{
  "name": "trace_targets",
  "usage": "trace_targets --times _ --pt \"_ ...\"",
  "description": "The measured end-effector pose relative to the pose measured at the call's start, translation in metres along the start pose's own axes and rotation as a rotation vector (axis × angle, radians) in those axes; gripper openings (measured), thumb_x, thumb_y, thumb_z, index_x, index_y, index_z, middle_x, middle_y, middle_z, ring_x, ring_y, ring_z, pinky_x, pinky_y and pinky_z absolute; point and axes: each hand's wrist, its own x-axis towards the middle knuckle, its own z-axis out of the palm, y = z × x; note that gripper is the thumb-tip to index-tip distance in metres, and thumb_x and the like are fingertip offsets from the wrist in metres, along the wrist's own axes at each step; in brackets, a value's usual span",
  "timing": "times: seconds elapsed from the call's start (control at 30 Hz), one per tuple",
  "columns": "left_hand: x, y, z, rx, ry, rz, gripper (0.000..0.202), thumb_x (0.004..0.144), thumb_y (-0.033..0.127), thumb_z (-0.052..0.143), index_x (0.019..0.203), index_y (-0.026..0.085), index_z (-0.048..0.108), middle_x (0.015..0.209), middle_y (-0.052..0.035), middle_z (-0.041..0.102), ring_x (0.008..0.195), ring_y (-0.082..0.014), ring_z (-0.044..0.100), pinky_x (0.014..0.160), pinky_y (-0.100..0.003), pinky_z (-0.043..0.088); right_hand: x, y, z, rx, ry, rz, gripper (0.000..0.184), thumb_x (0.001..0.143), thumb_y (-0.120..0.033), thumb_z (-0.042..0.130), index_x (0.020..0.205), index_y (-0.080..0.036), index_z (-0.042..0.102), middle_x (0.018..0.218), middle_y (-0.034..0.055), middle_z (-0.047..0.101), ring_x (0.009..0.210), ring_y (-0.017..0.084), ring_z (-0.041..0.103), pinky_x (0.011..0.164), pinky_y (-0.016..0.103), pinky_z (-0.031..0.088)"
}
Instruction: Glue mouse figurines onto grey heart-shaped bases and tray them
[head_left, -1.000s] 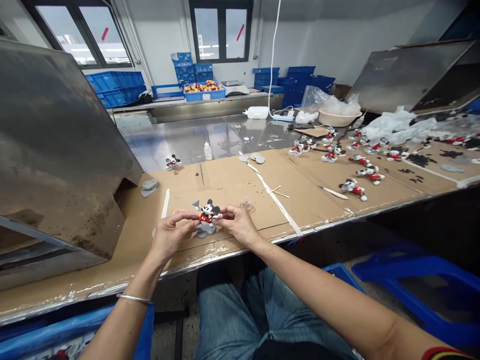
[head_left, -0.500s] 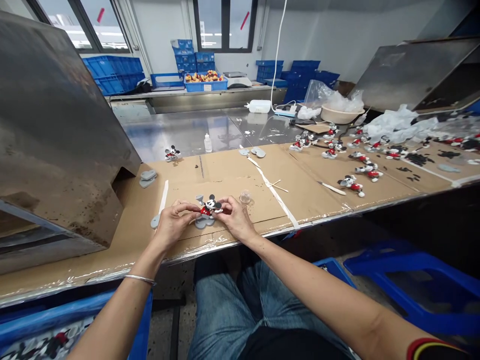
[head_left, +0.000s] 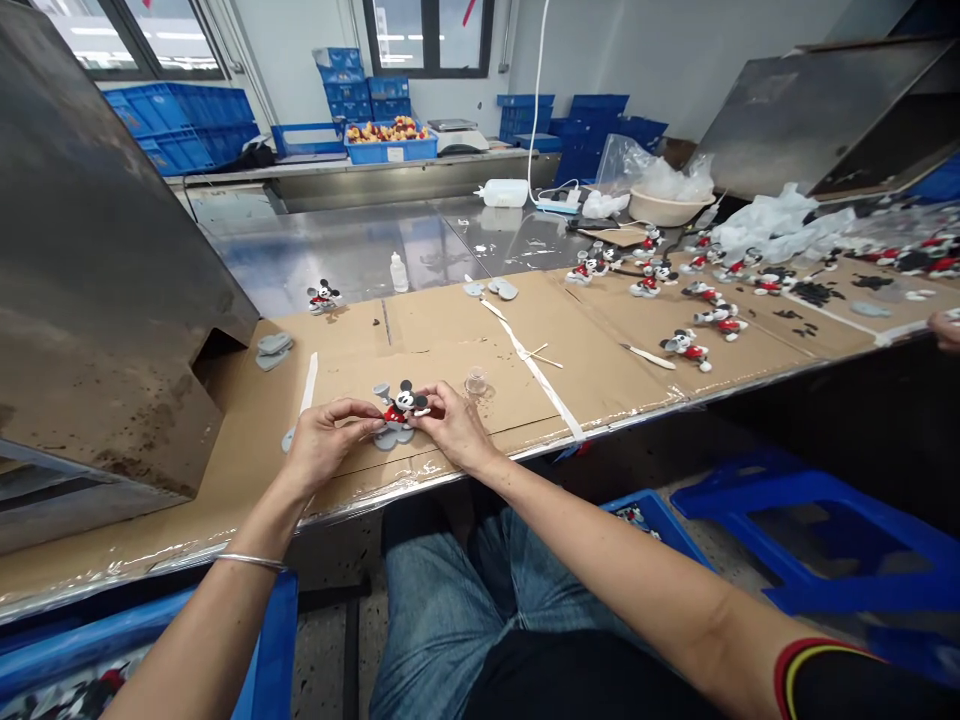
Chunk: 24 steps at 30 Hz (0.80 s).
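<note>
Between my two hands is a small mouse figurine [head_left: 394, 413] with black ears, a red body and a grey cup-shaped part at its left. It stands upright over a grey, lobed base [head_left: 386, 440]; whether it touches the base is not clear. My left hand [head_left: 328, 440] pinches its left side with thumb and forefinger. On the other side, the closed fingers of my right hand [head_left: 455, 428] grip it near its white hand. A small clear cup [head_left: 475, 381] sits on the cardboard just beyond my right hand.
Cardboard [head_left: 442, 335] covers the bench. Grey bases [head_left: 274, 345] lie left, near a metal housing [head_left: 97, 260]. Another figurine [head_left: 323, 296] and a dropper bottle [head_left: 398, 272] stand behind. Rightward are cotton swabs [head_left: 541, 356], a knife [head_left: 649, 356], several figurines [head_left: 686, 350] and another person's hand [head_left: 946, 330].
The view has shifted, so the bench appears a little further left and higher. Both hands keep their grip on the figurine. Another person's hand now shows at the right edge.
</note>
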Motion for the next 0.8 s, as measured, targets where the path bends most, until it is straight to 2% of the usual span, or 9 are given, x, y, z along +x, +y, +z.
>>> trace_targets --times 0.27,0.4,0.53,0.67,0.8 --pt "0.005 0.007 -0.005 0.126 -0.053 0.012 0.021 0.062 0.037 0.077 0.075 0.021 0.074 0.083 -0.0047 0.071 0.085 -0.0226 0.063 0.086 -0.038 0.046 0.0 -0.001 0.0 -0.084 0.007 0.005 0.029 0.076 -0.017 0.067 0.101 -0.026 0.054 0.094 -0.0031 0.074 0.092 0.018 0.067 0.082 0.032 0.05" --pt "0.007 0.009 -0.005 0.087 -0.119 0.044 0.02 0.063 0.034 0.077 0.074 0.02 0.069 0.08 -0.0021 0.069 0.079 -0.0188 0.063 0.081 -0.034 0.049 0.001 -0.002 0.0 -0.082 -0.006 0.006 0.03 0.076 -0.016 0.067 0.101 -0.026 0.053 0.093 -0.0035 0.074 0.092 0.017 0.068 0.083 0.032 0.049" --pt "0.007 0.007 -0.005 0.014 -0.118 0.045 0.023 0.061 0.03 0.079 0.074 0.019 0.064 0.073 0.0005 0.068 0.072 -0.0159 0.064 0.074 -0.029 0.052 0.001 -0.002 0.0 -0.071 -0.016 -0.001 0.031 0.077 -0.014 0.066 0.102 -0.026 0.053 0.094 -0.0031 0.074 0.09 0.017 0.068 0.083 0.031 0.049" --pt "0.008 0.001 -0.005 -0.019 -0.13 0.077 0.026 0.062 0.029 0.08 0.076 0.02 0.06 0.074 0.0012 0.067 0.076 -0.0163 0.066 0.075 -0.028 0.052 0.001 -0.001 -0.001 -0.085 -0.02 -0.002 0.03 0.077 -0.015 0.065 0.102 -0.026 0.053 0.094 -0.0024 0.073 0.094 0.018 0.067 0.087 0.033 0.049" --pt "0.007 -0.005 -0.008 0.035 -0.178 0.145 0.022 0.069 0.029 0.077 0.084 0.021 0.062 0.081 0.0011 0.067 0.082 -0.0157 0.066 0.079 -0.028 0.051 0.001 -0.002 -0.002 -0.077 -0.019 -0.002 0.031 0.077 -0.012 0.064 0.102 -0.025 0.053 0.093 -0.0022 0.073 0.095 0.017 0.067 0.09 0.034 0.049"
